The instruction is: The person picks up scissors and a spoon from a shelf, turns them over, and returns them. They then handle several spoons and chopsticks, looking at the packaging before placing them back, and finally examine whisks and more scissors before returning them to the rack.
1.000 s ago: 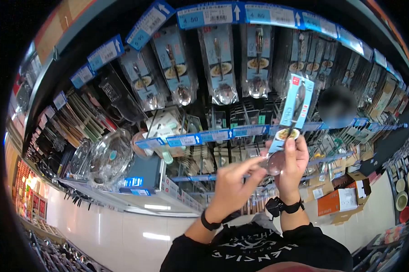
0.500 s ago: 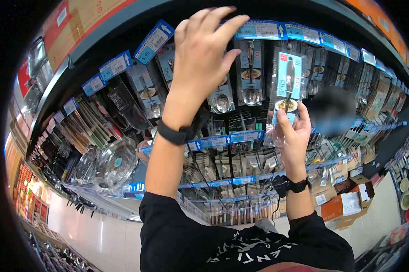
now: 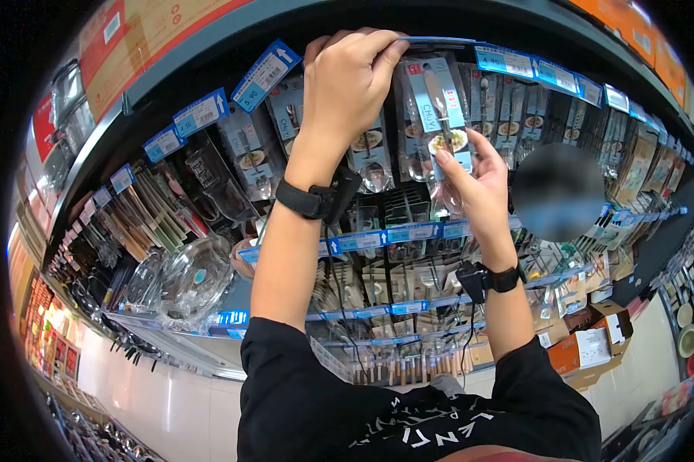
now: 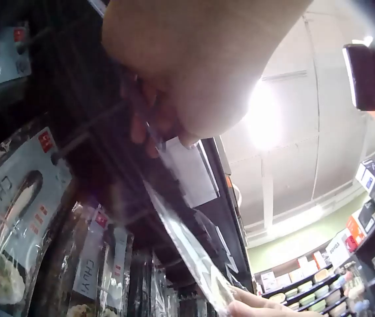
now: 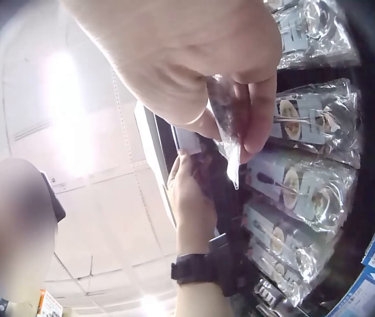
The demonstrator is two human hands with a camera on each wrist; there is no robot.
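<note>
Spoon packet (image 3: 441, 115) pinched at its bottom in my right hand (image 3: 474, 181); left hand (image 3: 348, 81) pinches price tag (image 3: 439, 40) above it.

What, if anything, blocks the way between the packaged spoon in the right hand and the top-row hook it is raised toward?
The blue price tag at the hook's tip would, but the left hand pinches it. The right hand holds the packaged spoon just below; nothing else visibly intervenes.

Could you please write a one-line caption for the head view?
Left hand lifts a price tag while right hand holds a packaged spoon at the rack.
</note>
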